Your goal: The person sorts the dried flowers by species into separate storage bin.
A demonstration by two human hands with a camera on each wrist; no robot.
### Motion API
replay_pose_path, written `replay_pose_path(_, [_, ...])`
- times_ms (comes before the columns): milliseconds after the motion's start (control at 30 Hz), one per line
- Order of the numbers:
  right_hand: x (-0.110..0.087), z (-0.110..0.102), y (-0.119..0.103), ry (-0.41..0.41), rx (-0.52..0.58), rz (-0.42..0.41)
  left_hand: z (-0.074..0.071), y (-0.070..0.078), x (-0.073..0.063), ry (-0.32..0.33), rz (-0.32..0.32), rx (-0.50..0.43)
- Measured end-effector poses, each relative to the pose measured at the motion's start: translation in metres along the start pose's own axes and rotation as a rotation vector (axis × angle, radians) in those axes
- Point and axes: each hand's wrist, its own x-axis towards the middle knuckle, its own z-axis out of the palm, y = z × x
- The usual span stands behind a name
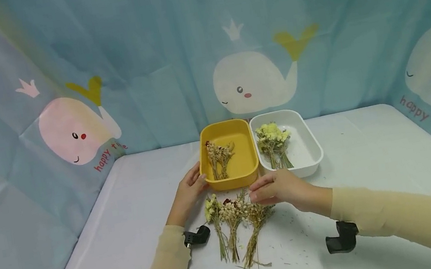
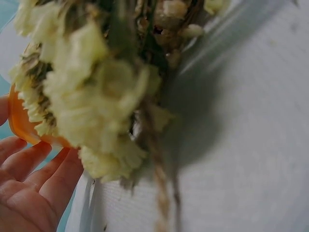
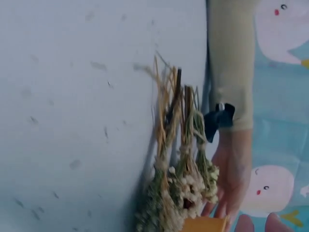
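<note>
My left hand rests its fingers against the left wall of a yellow tray; in the left wrist view the fingers look nearly straight. Over the table in front of the trays hovers my right hand, its fingers loosely bent and nothing visible in them. Below it lie three tied dried-flower bunches in a row: a pale yellow one, a cream one with dark red bits and a tan one. Inside the yellow tray are small tan dried flowers.
Right beside the yellow tray stands a white tray with yellow dried flowers at its left side. Bits of stem litter the white tabletop near the bunches. A blue curtain with whale prints hangs behind the table.
</note>
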Motion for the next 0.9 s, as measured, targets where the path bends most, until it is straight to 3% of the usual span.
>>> replay_pose_path(300, [-0.021, 0.004, 0.022, -0.071, 0.067, 0.098, 0.001, 0.001, -0.002, -0.003, 0.005, -0.007])
replay_pose_path(900, [-0.03, 0.014, 0.052, -0.124, 0.198, 0.246, 0.001, 0.001, -0.001, -0.024, 0.035, -0.025])
